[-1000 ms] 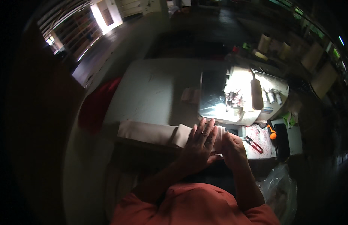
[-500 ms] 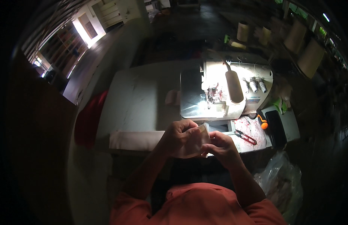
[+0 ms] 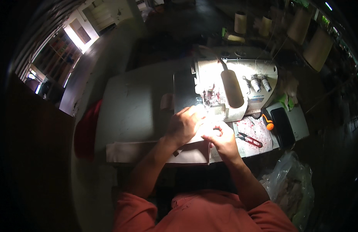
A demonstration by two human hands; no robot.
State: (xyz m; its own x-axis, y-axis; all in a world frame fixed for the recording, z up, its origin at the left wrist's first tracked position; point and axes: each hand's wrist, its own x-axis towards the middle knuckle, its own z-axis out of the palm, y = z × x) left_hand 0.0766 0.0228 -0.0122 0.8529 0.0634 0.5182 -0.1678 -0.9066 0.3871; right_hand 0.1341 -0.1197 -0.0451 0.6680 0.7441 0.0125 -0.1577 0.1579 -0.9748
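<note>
Room: dim workshop, bright window or doorway at upper left, darkness over most of the edges.
Table [image 3: 128,112]: pale grey top, worn, lit mainly near the machine.
Sewing machine [image 3: 233,87]: white overlock type at the table's right half, lamp glare on its front, three knobs on the right side.
Thread cones [image 3: 240,22]: several large pale cones standing behind the machine, thin threads running down from them.
Fabric piece [image 3: 156,151]: long pale strip lying along the table's near edge, reaching from the left under both hands toward the machine's front.
Left hand [image 3: 184,125]: palm down on the fabric just in front of the machine, fingers curled and pressing on the cloth; actual pinch hidden by glare, cannot tell.
Right hand [image 3: 221,139]: just beside the left hand, touching it, fingers clenched around something small with a red glint at the fingertips; what it grasps too washed out to tell.
Snips [image 3: 250,140]: red-handled, lying flat on a speckled pink-and-white mat right of the right hand, apart from it.
Orange-handled tool [image 3: 268,123]: lying near the machine's right foot, beside a dark flat slab.
Red cloth [image 3: 86,131]: hanging off the table's left edge.
Plastic bag [image 3: 291,185]: clear, crumpled, at lower right below the table.
Clothing: orange sleeves at the lower edge.
</note>
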